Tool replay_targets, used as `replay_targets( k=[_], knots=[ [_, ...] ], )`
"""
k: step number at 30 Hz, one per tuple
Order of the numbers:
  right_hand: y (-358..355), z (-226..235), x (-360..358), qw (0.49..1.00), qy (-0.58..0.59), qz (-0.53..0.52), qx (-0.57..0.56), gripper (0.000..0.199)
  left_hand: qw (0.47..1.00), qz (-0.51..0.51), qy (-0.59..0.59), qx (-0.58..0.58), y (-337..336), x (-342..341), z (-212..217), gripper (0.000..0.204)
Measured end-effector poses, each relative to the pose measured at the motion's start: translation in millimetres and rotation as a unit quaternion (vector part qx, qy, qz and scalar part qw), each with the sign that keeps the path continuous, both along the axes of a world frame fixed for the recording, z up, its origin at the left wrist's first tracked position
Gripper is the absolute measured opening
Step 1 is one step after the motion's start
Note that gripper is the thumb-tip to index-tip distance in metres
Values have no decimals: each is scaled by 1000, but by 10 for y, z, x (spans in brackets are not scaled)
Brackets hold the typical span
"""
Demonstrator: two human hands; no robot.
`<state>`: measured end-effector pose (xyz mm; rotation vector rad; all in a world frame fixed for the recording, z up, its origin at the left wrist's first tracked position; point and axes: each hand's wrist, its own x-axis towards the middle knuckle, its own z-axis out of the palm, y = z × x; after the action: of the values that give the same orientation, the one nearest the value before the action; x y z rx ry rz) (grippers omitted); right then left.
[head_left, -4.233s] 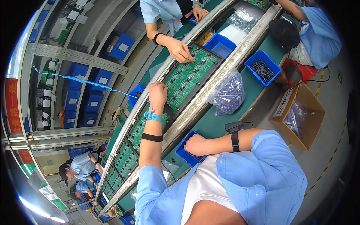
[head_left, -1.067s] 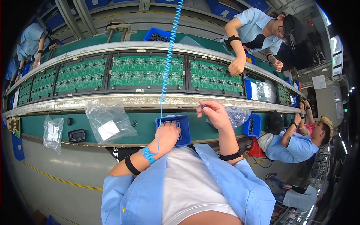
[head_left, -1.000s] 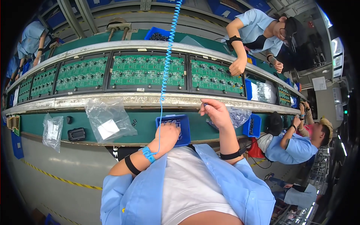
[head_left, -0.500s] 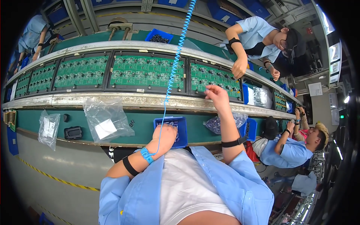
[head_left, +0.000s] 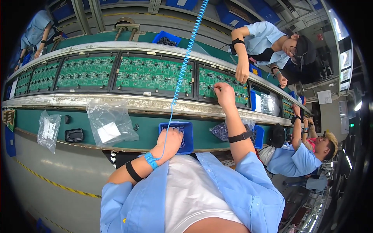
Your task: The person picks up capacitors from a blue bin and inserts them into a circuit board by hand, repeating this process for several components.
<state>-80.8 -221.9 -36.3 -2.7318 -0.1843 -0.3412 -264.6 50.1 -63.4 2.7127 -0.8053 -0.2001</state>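
Observation:
My left hand (head_left: 170, 139) dips into a blue bin (head_left: 189, 143) of small purplish-grey parts at the bench's near edge. Its fingertips are hidden among the parts. Over the green circuit boards (head_left: 208, 77) in a black frame right of centre, my right hand (head_left: 225, 94) is closed in a pinch, fingertips down at the board's surface. Whatever it pinches is too small to make out. A light-blue strap (head_left: 151, 160) circles my left wrist, and a coiled blue cord (head_left: 182, 73) runs up from it.
Metal rails (head_left: 77, 98) flank the row of framed boards. Clear plastic bags (head_left: 107, 120), a black case (head_left: 74, 135) and a bag of purplish parts (head_left: 220, 131) lie on the green bench. Across the line, a co-worker's hand (head_left: 242, 72) hangs close to my right hand.
My right hand has lowered to the board and its fingers have closed into a pinch. The left hand stays in the bin. The co-worker's hand across the line has shifted slightly left.

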Motion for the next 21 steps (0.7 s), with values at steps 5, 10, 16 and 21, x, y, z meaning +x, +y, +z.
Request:
replay_targets(
  k=[5,10,16,21],
  knots=[
    [7,-61,46,1000,6,15,-12,14,999,3,-30,-40,30,-17,-72,14],
    [28,-26,171,999,-10,24,-24,14,996,4,-32,-78,10,13,-73,13],
    [19,1,177,999,12,22,-32,15,992,-1,8,-125,27,28,-51,12],
    [-6,10,194,999,14,17,-27,15,984,15,19,-178,26,41,23,12]
  ],
)
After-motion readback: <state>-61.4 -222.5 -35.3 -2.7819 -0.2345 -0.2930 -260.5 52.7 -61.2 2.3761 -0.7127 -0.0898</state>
